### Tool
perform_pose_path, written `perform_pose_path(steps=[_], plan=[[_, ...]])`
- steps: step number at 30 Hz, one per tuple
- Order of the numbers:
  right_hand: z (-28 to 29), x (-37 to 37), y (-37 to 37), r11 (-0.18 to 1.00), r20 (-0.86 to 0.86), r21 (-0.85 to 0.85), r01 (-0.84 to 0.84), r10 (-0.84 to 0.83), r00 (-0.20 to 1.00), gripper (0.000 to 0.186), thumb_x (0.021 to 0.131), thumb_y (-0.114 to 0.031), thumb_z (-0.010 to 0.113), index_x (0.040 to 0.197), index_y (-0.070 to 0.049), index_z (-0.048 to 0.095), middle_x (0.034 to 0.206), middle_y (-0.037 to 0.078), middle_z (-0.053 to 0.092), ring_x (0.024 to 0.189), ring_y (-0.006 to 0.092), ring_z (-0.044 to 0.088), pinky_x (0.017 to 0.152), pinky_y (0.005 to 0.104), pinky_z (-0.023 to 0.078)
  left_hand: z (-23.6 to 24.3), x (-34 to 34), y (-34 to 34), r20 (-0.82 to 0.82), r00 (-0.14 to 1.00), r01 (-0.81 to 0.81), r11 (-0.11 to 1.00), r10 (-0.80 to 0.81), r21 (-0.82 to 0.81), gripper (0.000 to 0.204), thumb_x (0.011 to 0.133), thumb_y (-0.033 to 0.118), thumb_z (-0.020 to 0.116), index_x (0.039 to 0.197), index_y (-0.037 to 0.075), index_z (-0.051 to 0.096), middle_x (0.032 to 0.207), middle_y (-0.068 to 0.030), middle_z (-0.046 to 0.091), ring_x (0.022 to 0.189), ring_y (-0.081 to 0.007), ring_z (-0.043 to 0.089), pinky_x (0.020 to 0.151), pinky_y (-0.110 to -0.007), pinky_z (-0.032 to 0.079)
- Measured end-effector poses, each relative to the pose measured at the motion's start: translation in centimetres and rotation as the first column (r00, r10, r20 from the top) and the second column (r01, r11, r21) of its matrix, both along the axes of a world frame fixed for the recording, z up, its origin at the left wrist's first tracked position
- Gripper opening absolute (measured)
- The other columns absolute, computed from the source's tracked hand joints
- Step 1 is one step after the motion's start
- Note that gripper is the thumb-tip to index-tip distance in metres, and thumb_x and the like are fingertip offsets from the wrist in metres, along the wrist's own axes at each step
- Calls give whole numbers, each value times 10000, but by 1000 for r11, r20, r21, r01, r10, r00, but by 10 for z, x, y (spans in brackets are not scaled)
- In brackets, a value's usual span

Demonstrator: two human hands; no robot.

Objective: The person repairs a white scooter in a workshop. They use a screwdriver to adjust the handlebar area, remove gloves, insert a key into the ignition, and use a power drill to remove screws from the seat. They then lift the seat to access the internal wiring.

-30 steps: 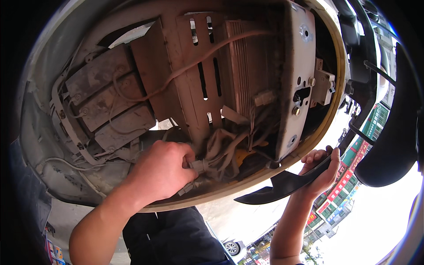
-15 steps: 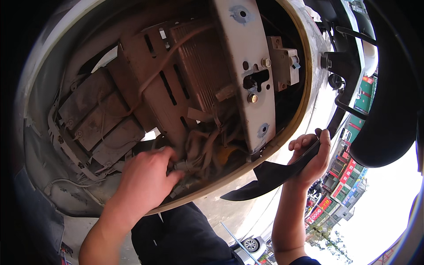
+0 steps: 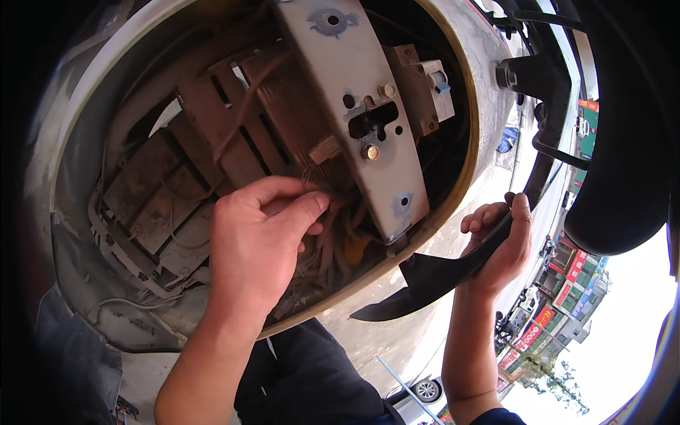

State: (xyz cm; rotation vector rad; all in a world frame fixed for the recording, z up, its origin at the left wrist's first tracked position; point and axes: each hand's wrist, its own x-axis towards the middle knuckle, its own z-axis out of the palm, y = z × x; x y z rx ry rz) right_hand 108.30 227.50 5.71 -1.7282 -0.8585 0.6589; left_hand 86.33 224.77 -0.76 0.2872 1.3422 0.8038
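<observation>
**Left hand's right on the wires, right hand is parked on the black trim**

Dusty scooter compartment fills most of the view, street and shopfronts showing past its rim. Left hand is inside it, thumb and fingers pinched on the bundle of tan wires just left of the grey metal bracket. Those wires run roughly up and down, tucked beside the bracket's lower end, so the left hand is clearly the nearer one. Right hand sits outside the rim, right of the bracket, clenched around a curved black plastic panel that points down-left, well apart from the wires.
</observation>
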Motion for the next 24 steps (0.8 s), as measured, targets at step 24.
perform_pose_path(steps=[24], plan=[[0,1,2,1000,28,14,-3,3,1000,265,948,-238,547,788,-32,500,594,86,517,477,152,509,464,268,417,-16,3,-38,538,723,-361,901,434,-242,179,868,-21,580,1039,16,538,963,-112,666,656,-137,529,603,-263,407]])
